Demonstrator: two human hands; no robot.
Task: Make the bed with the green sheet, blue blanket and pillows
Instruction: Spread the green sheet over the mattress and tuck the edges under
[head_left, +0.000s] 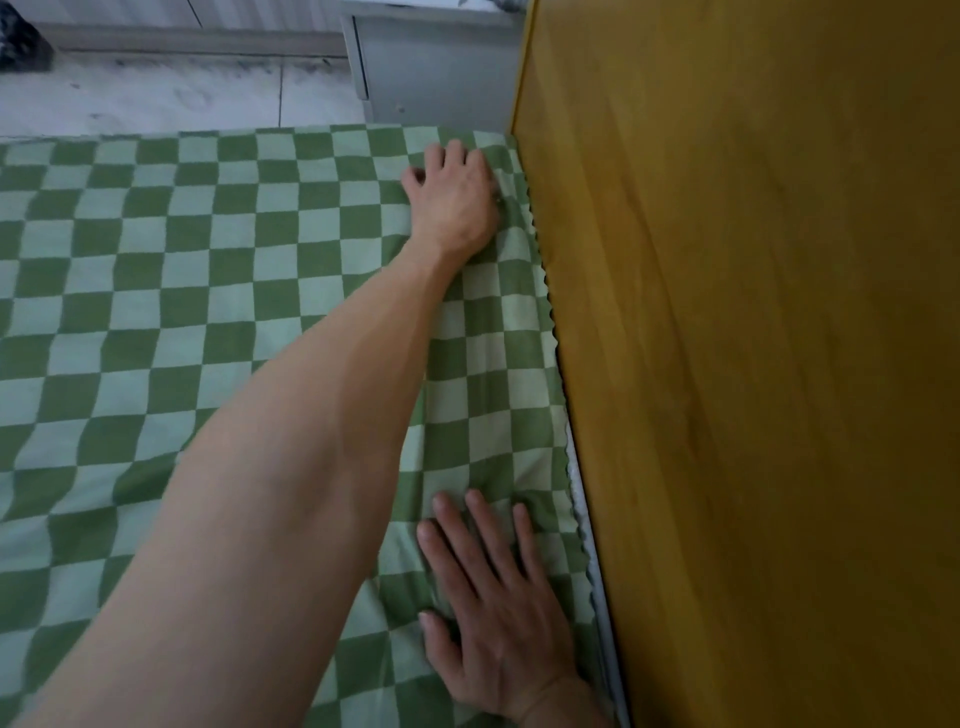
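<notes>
One green sheet (208, 270), checked in pale and dark squares, lies spread across the bed and fills the left and middle of the view, its scalloped right edge running along a single yellow wooden headboard (753, 364). Two bare hands work on it. The left hand (454, 200), at the end of a long bare forearm that crosses the frame from the near left, reaches to the sheet's far right corner; its fingers are curled down into the cloth at the corner, though whether they pinch the fabric or only press it cannot be told. The right hand (498, 608) rests near the bottom of the frame, just beside the headboard, opened flat with fingers spread and palm down on the sheet, where a few soft creases gather. A thin strip of white mattress edge (597, 597) shows between sheet and headboard at the near right. Beyond the far side of the bed lie a pale tiled floor (156, 98) and one grey cabinet (436, 67) standing against the headboard's far end.
</notes>
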